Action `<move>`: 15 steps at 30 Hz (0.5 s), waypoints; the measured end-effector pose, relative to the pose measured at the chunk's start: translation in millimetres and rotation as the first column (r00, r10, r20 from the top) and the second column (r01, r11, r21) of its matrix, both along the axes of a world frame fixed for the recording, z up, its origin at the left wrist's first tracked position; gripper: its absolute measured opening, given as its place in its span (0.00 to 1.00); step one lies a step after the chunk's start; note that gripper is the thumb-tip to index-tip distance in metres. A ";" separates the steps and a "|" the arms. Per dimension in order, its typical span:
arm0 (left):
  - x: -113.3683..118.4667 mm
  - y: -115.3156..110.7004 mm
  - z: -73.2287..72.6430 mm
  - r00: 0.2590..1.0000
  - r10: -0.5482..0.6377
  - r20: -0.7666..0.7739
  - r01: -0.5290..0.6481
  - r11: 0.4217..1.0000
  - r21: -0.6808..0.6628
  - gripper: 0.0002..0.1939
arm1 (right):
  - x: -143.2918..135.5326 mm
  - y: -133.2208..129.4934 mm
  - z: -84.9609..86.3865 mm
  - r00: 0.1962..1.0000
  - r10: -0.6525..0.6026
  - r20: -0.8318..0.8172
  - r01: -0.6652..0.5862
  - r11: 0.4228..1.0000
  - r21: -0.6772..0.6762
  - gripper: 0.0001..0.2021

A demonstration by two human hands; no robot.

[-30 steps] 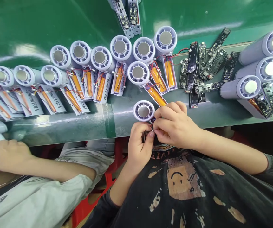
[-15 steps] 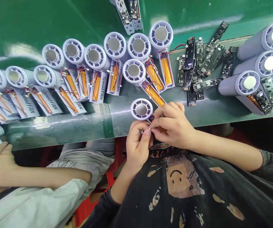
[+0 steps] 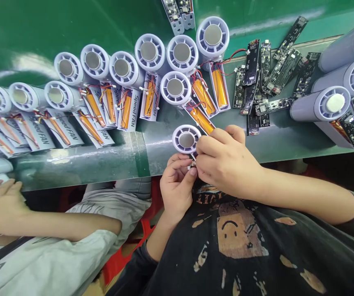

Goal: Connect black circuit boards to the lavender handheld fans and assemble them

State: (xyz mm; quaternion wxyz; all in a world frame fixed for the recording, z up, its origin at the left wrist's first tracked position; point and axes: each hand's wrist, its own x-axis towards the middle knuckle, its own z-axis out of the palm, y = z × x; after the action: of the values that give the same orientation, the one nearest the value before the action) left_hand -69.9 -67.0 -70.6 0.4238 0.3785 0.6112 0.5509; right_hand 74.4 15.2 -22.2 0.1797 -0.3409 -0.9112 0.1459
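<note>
My left hand [image 3: 177, 181] is closed, its thumb and fingers pinching a small piece with a white connector [image 3: 191, 165], which looks like the end of a circuit board; most of it is hidden. My right hand [image 3: 226, 158] is closed against it from the right, its fingertips meeting the left hand's. What the right fingers pinch is covered by the hand. Just above both hands stands a lavender handheld fan [image 3: 186, 139], its round ribbed end with a grey disc facing up. Its handle is mostly behind my right hand.
Several similar fans [image 3: 121, 68] with open handles, orange batteries and loose wires line the green table [image 3: 112, 160]. Loose circuit boards [image 3: 252, 74] are heaped right of centre. More fans [image 3: 334, 102] stand at far right. A co-worker's hand [image 3: 2, 205] is at left.
The view has shifted slightly. My right hand has turned, its knuckles now covering more of the fan's handle, and more of the small piece shows at my left fingertips.
</note>
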 end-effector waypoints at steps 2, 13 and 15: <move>-0.9 0.3 -1.2 1.000 -0.001 0.009 0.001 1.000 0.002 0.10 | -1.1 0.3 0.0 1.000 0.011 0.000 -0.011 1.000 -0.004 0.12; -3.8 -0.5 4.2 0.999 -0.039 -0.011 0.039 0.999 0.005 0.08 | 2.3 2.5 -11.0 0.996 0.078 -0.037 -0.081 0.993 -0.087 0.16; -5.0 1.1 5.7 0.998 -0.063 0.015 0.063 0.998 0.014 0.07 | 3.2 1.9 -17.8 0.993 0.072 -0.089 -0.080 0.992 -0.094 0.17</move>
State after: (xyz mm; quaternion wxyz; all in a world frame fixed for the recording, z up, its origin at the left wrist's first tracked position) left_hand -74.8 -65.9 -64.9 0.4433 0.3962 0.5919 0.5442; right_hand 77.6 17.1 -40.0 0.1961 -0.3077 -0.9068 0.2113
